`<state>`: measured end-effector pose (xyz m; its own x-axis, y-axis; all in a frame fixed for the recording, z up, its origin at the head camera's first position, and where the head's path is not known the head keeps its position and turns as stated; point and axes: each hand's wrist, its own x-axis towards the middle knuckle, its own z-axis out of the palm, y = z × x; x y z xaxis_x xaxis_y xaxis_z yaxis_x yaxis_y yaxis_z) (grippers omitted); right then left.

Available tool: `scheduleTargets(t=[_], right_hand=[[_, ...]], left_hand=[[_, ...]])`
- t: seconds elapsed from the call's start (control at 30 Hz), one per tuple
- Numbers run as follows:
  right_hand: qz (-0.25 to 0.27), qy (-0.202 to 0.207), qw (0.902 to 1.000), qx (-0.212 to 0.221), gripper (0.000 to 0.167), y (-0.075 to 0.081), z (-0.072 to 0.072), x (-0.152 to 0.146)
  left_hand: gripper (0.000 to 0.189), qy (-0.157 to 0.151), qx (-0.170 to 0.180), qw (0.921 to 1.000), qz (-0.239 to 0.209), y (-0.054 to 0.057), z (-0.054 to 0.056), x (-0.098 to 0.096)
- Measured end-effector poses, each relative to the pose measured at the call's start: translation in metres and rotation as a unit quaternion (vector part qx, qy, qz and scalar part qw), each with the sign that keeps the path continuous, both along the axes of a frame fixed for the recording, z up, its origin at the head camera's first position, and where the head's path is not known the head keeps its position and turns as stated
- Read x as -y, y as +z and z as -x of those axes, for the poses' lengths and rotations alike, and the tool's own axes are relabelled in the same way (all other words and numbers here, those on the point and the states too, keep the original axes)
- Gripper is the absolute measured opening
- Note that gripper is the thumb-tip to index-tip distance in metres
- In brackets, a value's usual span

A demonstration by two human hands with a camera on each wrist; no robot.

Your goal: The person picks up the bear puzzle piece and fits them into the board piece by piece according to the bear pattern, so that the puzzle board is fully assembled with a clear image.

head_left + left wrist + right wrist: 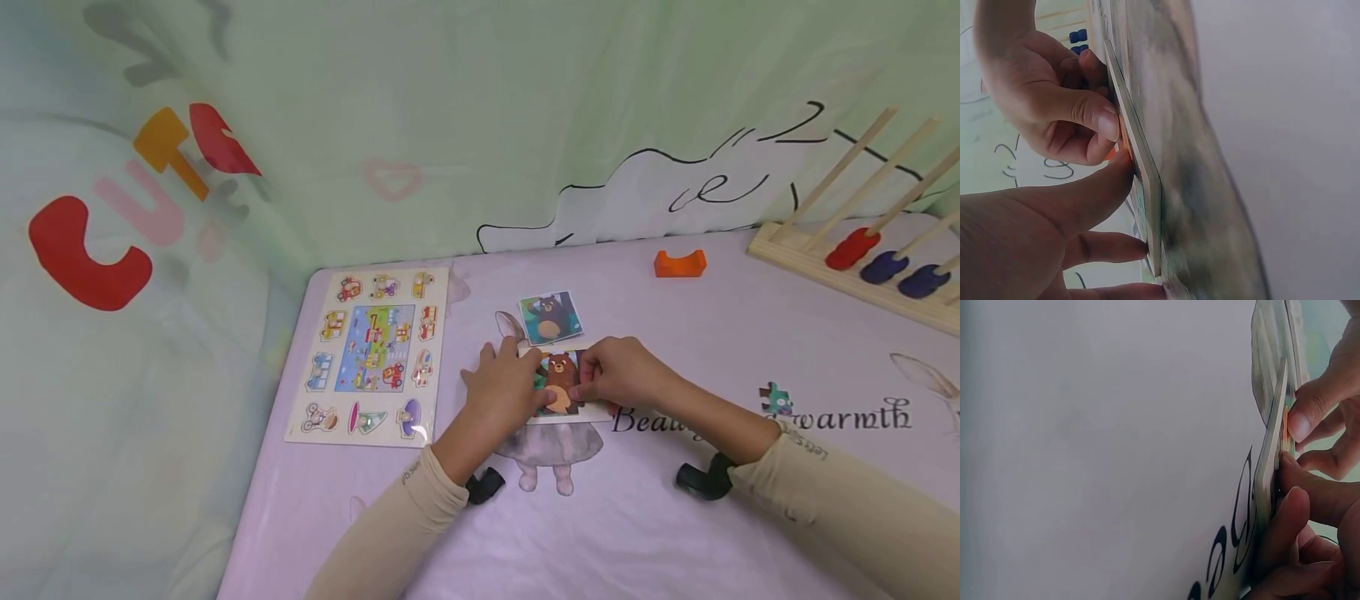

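A small bear puzzle board [558, 387] lies on the table. My left hand [504, 387] holds its left side, with the thumb on the bear picture and the other fingers around the edge. At the right side of the picture my right hand [622, 372] pinches a puzzle piece with curled thumb and fingers; the fingertips hide most of it. In the left wrist view the puzzle board [1141, 156] shows edge-on between both hands. Just beyond it lies a matching bear picture card [551, 318]. A loose teal puzzle piece [776, 398] lies to the right.
A vehicle peg puzzle [442, 358] lies at the left. An orange block [680, 264] sits toward the back, with a wooden peg rack [847, 262] at the back right. Black curved objects [705, 479] rest beneath the forearms. A printed curtain [450, 125] hangs behind.
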<state>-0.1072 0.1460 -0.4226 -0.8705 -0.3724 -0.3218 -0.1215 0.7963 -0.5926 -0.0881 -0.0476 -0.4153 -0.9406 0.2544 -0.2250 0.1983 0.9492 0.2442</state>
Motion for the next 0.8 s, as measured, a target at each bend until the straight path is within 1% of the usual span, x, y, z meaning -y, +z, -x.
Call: scheduleTargets(t=[0.2, 0.4, 0.57, 0.8], right_hand=[[0.0, -0.005, 1.0, 0.004, 0.025, -0.001, 0.0, 0.0], [0.013, -0.005, 0.9999, 0.01, 0.023, -0.001, -0.002, -0.002], [0.021, 0.007, 0.9998, 0.001, 0.024, 0.0, -0.004, -0.005], [0.032, 0.036, 0.9988, -0.012, 0.021, 0.003, -0.006, -0.016]], left_hand=[[0.055, -0.001, 0.0, 1.0, -0.003, 0.001, -0.001, 0.0], [0.054, -0.003, 0.002, 1.0, -0.006, -0.001, 0.0, 0.0], [0.053, 0.0, 0.006, 1.0, -0.006, -0.002, 0.0, 0.001], [0.055, -0.002, 0.01, 0.9998, -0.015, -0.003, 0.001, 0.001]])
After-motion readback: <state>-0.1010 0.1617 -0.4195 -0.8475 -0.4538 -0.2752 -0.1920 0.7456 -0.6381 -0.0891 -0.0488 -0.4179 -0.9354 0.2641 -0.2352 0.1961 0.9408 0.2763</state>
